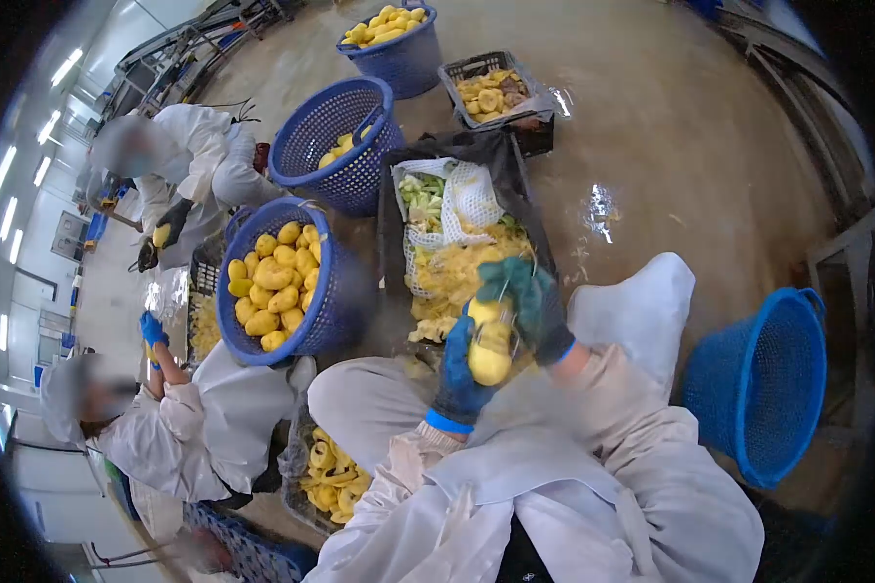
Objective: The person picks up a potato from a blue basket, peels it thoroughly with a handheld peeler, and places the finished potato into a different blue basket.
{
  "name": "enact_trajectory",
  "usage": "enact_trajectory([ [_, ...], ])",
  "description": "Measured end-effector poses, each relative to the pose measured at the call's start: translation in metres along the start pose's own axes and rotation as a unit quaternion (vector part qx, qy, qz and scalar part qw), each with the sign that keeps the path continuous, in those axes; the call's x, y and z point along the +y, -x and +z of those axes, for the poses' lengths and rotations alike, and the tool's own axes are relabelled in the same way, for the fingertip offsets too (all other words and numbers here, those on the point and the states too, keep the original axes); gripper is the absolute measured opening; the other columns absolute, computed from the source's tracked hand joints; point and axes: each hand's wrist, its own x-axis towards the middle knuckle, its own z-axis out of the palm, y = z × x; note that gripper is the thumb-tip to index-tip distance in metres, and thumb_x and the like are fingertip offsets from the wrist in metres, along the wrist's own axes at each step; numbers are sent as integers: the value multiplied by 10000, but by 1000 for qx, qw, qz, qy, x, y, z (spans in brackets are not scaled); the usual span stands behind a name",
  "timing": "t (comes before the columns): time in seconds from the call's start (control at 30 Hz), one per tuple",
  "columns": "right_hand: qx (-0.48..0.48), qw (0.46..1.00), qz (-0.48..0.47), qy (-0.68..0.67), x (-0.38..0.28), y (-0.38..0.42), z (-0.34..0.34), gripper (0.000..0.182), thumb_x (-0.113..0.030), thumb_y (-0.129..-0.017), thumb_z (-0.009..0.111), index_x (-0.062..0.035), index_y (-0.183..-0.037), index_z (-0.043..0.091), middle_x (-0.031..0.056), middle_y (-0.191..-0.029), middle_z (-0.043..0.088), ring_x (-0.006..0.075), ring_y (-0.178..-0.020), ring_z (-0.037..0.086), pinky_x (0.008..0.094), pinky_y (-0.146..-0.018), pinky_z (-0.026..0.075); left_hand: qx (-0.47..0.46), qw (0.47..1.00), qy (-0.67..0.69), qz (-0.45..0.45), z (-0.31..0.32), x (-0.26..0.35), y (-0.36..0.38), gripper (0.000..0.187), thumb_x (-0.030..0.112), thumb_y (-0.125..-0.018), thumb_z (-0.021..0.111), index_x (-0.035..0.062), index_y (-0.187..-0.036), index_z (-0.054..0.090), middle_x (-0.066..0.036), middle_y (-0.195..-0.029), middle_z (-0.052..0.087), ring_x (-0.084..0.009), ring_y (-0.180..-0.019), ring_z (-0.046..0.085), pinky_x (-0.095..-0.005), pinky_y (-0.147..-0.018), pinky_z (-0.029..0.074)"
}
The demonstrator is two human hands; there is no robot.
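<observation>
My left hand (464, 377), in a blue glove, is wrapped around a peeled yellow potato (491, 356). Close against the potato is my right hand (530, 299), in a green and dark glove, with its fingers curled around what looks like a thin metal peeler, mostly hidden and blurred. Below both hands stands a crate lined with black plastic (391, 228). Inside it lie yellow peel shreds (462, 267), green vegetable scraps (422, 199) and white foam netting (472, 199).
Left of the crate, a blue-purple basket (345, 301) holds several potatoes (274, 277). Another basket (306, 121) stands behind it. A blue basket (753, 389) is at my right. Two co-workers (190, 418) sit at left. A crate of yellow pieces (331, 476) is by my left knee.
</observation>
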Motion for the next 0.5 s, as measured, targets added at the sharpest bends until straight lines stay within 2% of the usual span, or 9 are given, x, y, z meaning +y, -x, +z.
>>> enact_trajectory([
  [0.03,27,992,-56,109,6,-10,-21,366,-382,-956,484,-32,-943,590,68,-845,639,144,-711,604,290,-692,491,1,998,51,-25,0,-1,0,553,26,-720,759,-18,-1172,445,-153,-1075,556,-264,-958,582,-355,-847,475],
  [0.07,66,968,-104,219,12,-20,-41,376,-384,-957,480,-25,-948,591,74,-852,640,151,-709,610,289,-691,490,13,999,-32,-7,-2,-3,1,550,23,-722,755,-13,-1173,442,-149,-1077,555,-257,-954,582,-349,-842,476],
  [0.13,130,991,-40,18,-27,-24,-28,402,-388,-962,463,-8,-966,593,84,-882,648,170,-725,627,294,-690,490,12,997,-79,8,-7,-2,-5,526,15,-728,745,-4,-1161,448,-142,-1076,555,-239,-946,581,-336,-829,478],
  [0.17,83,996,-31,-29,-31,-16,-17,406,-385,-967,451,-6,-965,597,85,-894,649,174,-751,630,294,-697,488,2,999,-41,-2,-11,-4,-5,505,10,-731,740,-1,-1149,456,-139,-1071,558,-229,-942,580,-330,-823,479],
  [0.27,-33,997,-19,68,-16,1,-1,380,-384,-967,452,-32,-941,594,68,-854,638,156,-757,606,291,-707,487,6,992,92,-87,-5,0,-7,393,-6,-743,717,11,-1076,509,-123,-1025,586,-190,-929,585,-300,-799,479],
  [0.3,1,992,-61,108,-5,-10,-19,375,-379,-965,459,-28,-950,590,79,-868,641,162,-755,609,292,-713,491,-1,992,103,-76,-8,-4,-10,378,-8,-745,713,11,-1068,517,-120,-1017,592,-187,-931,587,-297,-801,478],
  [0.33,38,983,-99,149,5,-20,-37,370,-375,-963,466,-25,-958,586,90,-882,643,168,-752,613,294,-719,494,-18,999,18,-39,-10,-5,-10,370,-5,-748,709,10,-1066,519,-118,-1014,596,-184,-931,590,-293,-803,477],
  [0.4,97,995,-21,-7,-36,-25,-24,383,-373,-966,459,-11,-978,583,106,-918,649,181,-756,627,297,-720,496,-31,987,-154,42,-1,4,-8,355,1,-755,702,8,-1062,523,-113,-1007,604,-179,-929,595,-284,-809,475],
  [0.5,7,999,-18,44,-20,5,0,363,-386,-956,480,-38,-976,581,88,-884,643,167,-713,612,306,-680,501,24,988,97,-118,8,9,-8,345,12,-757,704,7,-1053,527,-110,-998,607,-179,-917,598,-283,-809,474],
])
